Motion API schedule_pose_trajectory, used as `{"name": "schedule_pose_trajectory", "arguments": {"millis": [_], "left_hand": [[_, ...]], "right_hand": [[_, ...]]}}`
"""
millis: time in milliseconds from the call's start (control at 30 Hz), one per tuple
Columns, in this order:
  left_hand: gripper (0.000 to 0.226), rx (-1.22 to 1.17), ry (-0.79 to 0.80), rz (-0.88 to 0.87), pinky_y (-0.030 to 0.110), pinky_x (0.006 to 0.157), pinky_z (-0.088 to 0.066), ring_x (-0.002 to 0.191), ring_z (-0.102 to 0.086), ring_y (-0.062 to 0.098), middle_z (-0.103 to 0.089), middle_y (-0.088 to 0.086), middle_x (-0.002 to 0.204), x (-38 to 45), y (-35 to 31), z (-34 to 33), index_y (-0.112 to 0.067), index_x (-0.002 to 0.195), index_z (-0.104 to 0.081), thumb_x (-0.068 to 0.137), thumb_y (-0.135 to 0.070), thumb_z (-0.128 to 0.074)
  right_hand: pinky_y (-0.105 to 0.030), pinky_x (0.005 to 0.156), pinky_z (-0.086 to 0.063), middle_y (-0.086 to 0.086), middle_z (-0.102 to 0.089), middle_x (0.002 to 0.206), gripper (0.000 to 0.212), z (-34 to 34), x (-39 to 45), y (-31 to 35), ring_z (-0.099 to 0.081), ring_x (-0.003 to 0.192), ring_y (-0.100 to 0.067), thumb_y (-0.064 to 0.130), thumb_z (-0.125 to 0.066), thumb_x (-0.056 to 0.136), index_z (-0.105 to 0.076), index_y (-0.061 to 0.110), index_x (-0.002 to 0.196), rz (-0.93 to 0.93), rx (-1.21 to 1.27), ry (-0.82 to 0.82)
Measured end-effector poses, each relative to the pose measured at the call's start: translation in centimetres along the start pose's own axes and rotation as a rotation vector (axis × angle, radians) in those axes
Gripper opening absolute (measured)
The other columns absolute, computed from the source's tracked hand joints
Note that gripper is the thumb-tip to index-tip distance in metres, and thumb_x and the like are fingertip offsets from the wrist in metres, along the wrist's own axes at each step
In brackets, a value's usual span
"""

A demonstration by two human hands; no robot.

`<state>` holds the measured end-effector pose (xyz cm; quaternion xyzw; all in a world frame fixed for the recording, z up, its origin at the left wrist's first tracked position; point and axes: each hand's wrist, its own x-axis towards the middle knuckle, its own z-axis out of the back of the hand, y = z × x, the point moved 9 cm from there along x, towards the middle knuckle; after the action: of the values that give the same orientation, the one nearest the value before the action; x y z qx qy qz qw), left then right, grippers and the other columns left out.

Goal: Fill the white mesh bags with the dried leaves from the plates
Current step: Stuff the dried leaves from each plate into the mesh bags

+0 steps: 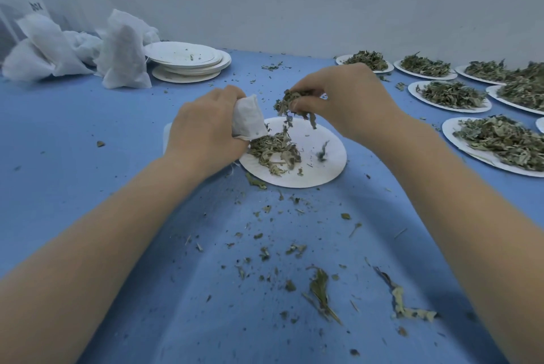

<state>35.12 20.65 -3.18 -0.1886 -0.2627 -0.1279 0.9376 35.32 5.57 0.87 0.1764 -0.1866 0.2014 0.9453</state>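
My left hand (203, 131) grips a small white mesh bag (248, 117) at the left rim of a white paper plate (326, 163). A small heap of dried leaves (273, 153) lies on the plate's left half, right below the bag. My right hand (344, 98) hovers above the plate and pinches a clump of dried leaves (290, 104), a few strands dangling from it. The clump is a little to the right of the bag, apart from it.
Several filled white mesh bags (123, 51) stand at the back left beside a stack of used plates (188, 61). Several plates heaped with dried leaves (450, 95) fill the right side. Leaf crumbs (319, 290) litter the blue tabletop near me.
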Motion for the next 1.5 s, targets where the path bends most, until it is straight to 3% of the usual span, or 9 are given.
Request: {"name": "schedule_pose_trajectory", "arguments": {"millis": [333,467,667,867,1000,1167,1267,1400,1500], "left_hand": [[0.045,-0.108,0.02,-0.033,0.033,0.072,-0.039,0.09,-0.054,0.028,-0.06,0.007,0.102,-0.1,-1.4,-0.3,-0.013,0.113,-0.053,0.073,-0.026,-0.068],[0.047,-0.138,0.038,-0.051,0.034,0.072,-0.042,0.09,-0.055,0.027,-0.061,0.006,0.103,-0.4,-1.8,-0.7,-0.014,0.113,-0.054,0.073,-0.034,-0.066],[0.052,-0.158,0.019,-0.025,0.033,0.071,-0.04,0.089,-0.054,0.026,-0.06,0.003,0.1,-0.1,-1.3,-0.2,-0.014,0.112,-0.054,0.07,-0.043,-0.065],[0.049,-0.155,0.016,-0.04,0.023,0.071,-0.035,0.091,-0.056,0.022,-0.063,0.0,0.101,-0.4,-2.0,-0.5,-0.017,0.111,-0.058,0.071,-0.043,-0.069],[0.038,-0.094,-0.024,-0.055,0.023,0.069,-0.03,0.089,-0.056,0.026,-0.064,0.005,0.096,-0.4,-2.4,-0.4,-0.011,0.105,-0.06,0.077,-0.036,-0.065],[0.043,-0.173,-0.016,0.032,0.025,0.07,-0.034,0.092,-0.055,0.021,-0.062,0.0,0.101,-0.1,-1.2,-0.2,-0.016,0.111,-0.057,0.074,-0.037,-0.066],[0.046,-0.222,-0.037,0.044,0.025,0.07,-0.035,0.088,-0.053,0.016,-0.058,-0.006,0.093,-0.1,-1.1,0.2,-0.017,0.109,-0.057,0.07,-0.04,-0.067],[0.046,-0.225,-0.069,-0.016,0.026,0.07,-0.038,0.086,-0.054,0.017,-0.062,-0.004,0.094,-0.2,-1.9,0.5,-0.016,0.109,-0.06,0.07,-0.036,-0.071],[0.039,-0.168,-0.086,-0.071,0.029,0.071,-0.036,0.086,-0.057,0.028,-0.064,0.006,0.094,-0.2,-2.5,0.6,-0.011,0.106,-0.061,0.073,-0.029,-0.072]], "right_hand": [[-0.033,0.079,-0.043,-0.014,-0.068,0.093,0.018,-1.6,-0.5,3.7,-0.058,0.077,-0.025,0.013,-0.062,0.087,-0.073,0.008,0.099,0.159,0.057,0.032],[-0.019,0.072,-0.046,-0.008,-0.071,0.087,0.018,-2.4,-0.7,3.4,-0.055,0.071,-0.014,0.014,-0.061,0.086,-0.073,0.017,0.1,0.102,0.136,0.112],[-0.034,0.093,-0.047,-0.007,-0.073,0.1,0.032,-3.0,-1.1,2.6,-0.064,0.1,-0.021,0.007,-0.055,0.089,-0.06,0.023,0.116,-0.002,0.512,0.309],[-0.014,0.044,-0.027,0.001,-0.048,0.054,0.014,-2.7,-0.8,2.3,-0.033,0.049,-0.005,0.01,-0.059,0.083,-0.07,0.003,0.079,-0.046,0.275,0.147],[-0.018,0.052,-0.027,-0.015,-0.061,0.077,0.02,-3.7,-0.7,3.2,-0.038,0.061,-0.008,0.009,-0.052,0.086,-0.058,0.005,0.067,-0.008,0.125,0.164],[-0.017,0.077,-0.051,0.002,-0.074,0.091,0.019,-2.9,-1.2,3.0,-0.066,0.086,-0.004,0.013,-0.062,0.088,-0.073,0.016,0.103,-0.01,0.546,0.251],[-0.019,0.082,-0.052,0.003,-0.075,0.089,0.017,-2.0,-1.0,1.9,-0.069,0.084,-0.005,0.012,-0.067,0.083,-0.074,0.021,0.096,-0.093,0.703,0.104],[-0.025,0.073,-0.047,-0.004,-0.07,0.078,0.012,-1.9,-0.8,3.0,-0.063,0.076,-0.013,0.015,-0.063,0.083,-0.074,0.013,0.08,-0.022,0.245,-0.027],[-0.01,0.049,-0.034,0.009,-0.056,0.051,0.019,-2.8,-0.7,3.0,-0.046,0.05,-0.001,0.015,-0.06,0.087,-0.072,0.017,0.072,-0.017,0.367,0.094]]}}
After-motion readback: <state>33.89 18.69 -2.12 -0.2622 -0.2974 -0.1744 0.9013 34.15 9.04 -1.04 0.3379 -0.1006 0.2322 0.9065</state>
